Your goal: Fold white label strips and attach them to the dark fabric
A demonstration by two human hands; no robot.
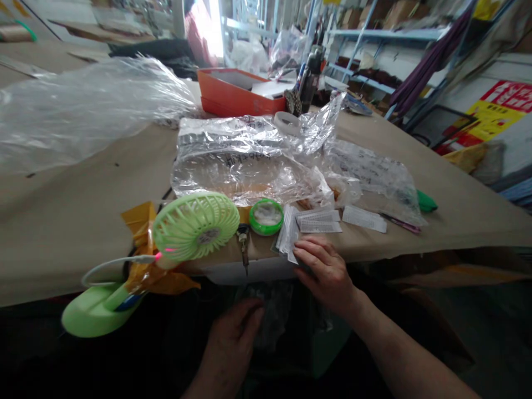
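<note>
From the head camera, looking down over the near edge of the desk, the work seems to be at an early or middle stage. A small pile of white paper slips lies at the edge, more slips are scattered just behind it, and one sits off to the right by the crumpled clear plastic bags. Nothing I can see looks finished or set aside as done, so I would judge most of the sorting or packing is still to come.

The right hand rests palm down at the desk edge, fingers loosely spread and slightly bent, the tips touching the near side of the slip pile. It presses rather than pinches.

The left hand is lower, below the desk edge in the shadow, fingers curled toward a dim bit of clear plastic. It touches or nearly touches it, but I cannot tell whether it really grips it.

To the left a green handheld fan stands propped at the edge, with a key and a round green lid just beside it. An orange box sits at the far side.
</note>
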